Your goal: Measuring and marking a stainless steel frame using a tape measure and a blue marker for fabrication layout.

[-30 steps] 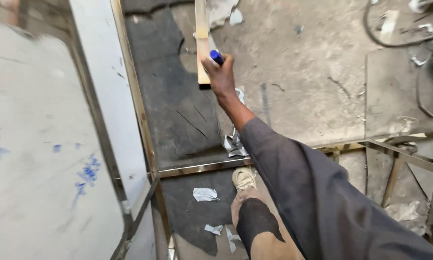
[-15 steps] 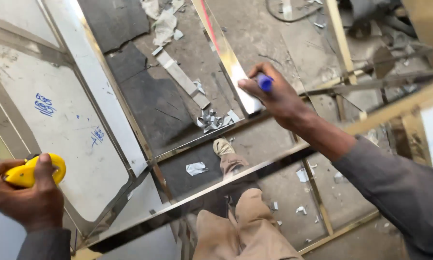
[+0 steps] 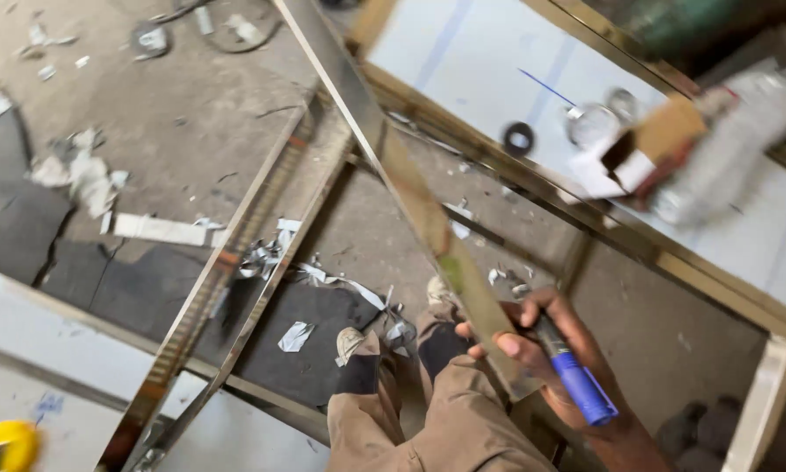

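The right hand (image 3: 542, 350) closes around a blue marker (image 3: 577, 385) with a dark tip end, and its fingers also press against a long, flat strip of polished metal (image 3: 393, 166) that runs diagonally from the top of the view down to the hand; the strip is mirror-bright with a golden tinge along its length. The left hand is barely in view at the lower left corner, so its grip cannot be told, but a rounded yellow object (image 3: 8, 441) shows there at the frame edge. Beside the strip stands a frame of similar shiny metal bars (image 3: 236, 262), thin and square-edged, crossing over a rough grey concrete floor (image 3: 192, 105) strewn with torn silvery and white scraps (image 3: 297, 336). A dark rubbery mat (image 3: 26, 218) lies on the floor at the left. At the upper right a white panel (image 3: 480, 61) with a thin blue line sits in a brass-coloured frame; on it lie a black ring (image 3: 519, 138), a round glassy piece (image 3: 591, 124), a small brown cardboard box (image 3: 660, 135) with a white flap, and a blurred, clear plastic bottle (image 3: 725, 157). The person's khaki trousers (image 3: 445, 419) and a worn shoe (image 3: 351, 343) show below the strip.
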